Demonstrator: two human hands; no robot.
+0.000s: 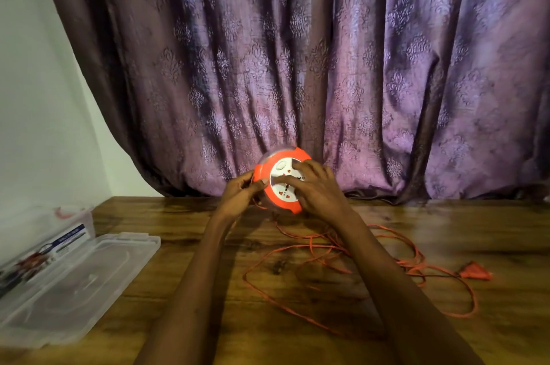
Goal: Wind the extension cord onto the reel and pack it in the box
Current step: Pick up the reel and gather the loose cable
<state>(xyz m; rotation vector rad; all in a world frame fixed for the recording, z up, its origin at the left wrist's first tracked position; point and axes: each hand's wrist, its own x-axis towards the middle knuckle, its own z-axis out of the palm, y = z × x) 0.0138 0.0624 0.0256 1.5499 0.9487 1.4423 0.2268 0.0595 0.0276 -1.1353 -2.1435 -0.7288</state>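
The person is holding the orange cord reel [281, 180] tilted above the wooden table [178, 245], its white socket face toward the camera. The left hand [241, 193] is pinching the rim where the orange cord [312, 248] is entering; the right hand [312, 189] is lying spread across the socket face, likely turning it. The slack is trailing down and rightward, ending at the plug [474, 272], nearer the right arm. The clear box [44, 233] and lid [77, 281] are waiting well left.
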